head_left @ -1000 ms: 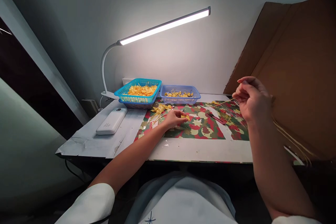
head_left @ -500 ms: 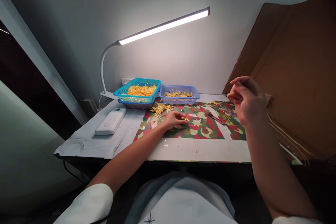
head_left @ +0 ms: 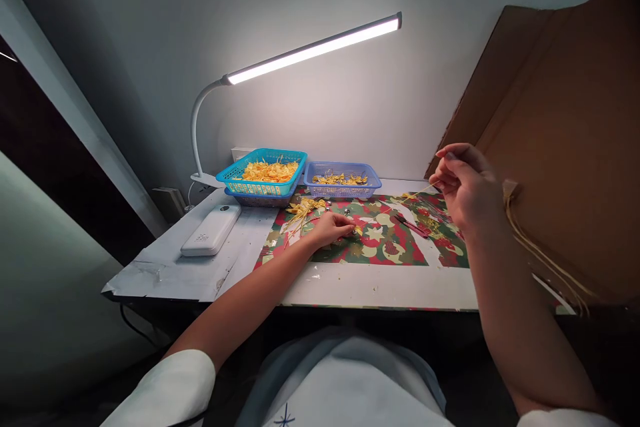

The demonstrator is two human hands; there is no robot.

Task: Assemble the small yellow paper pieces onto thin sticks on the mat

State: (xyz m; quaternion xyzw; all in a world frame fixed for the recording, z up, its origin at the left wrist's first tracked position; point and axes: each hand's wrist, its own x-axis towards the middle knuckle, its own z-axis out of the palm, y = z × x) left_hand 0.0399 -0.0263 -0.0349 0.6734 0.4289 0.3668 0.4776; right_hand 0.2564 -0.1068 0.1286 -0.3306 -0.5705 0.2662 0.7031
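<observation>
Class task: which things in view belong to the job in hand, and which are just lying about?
Likely part of the job:
small yellow piece, pinched in the left hand
thin yellow strand, held by the right hand
yellow bunch
turquoise basket and lavender basket, holding yellow pieces
lit lamp

Probably just lying about:
white device
cardboard
red tool, untouched, so unclear

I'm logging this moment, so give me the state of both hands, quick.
Left hand: closed, pinching a small yellow piece.
Right hand: closed and raised, pinching a thin yellow strand.
</observation>
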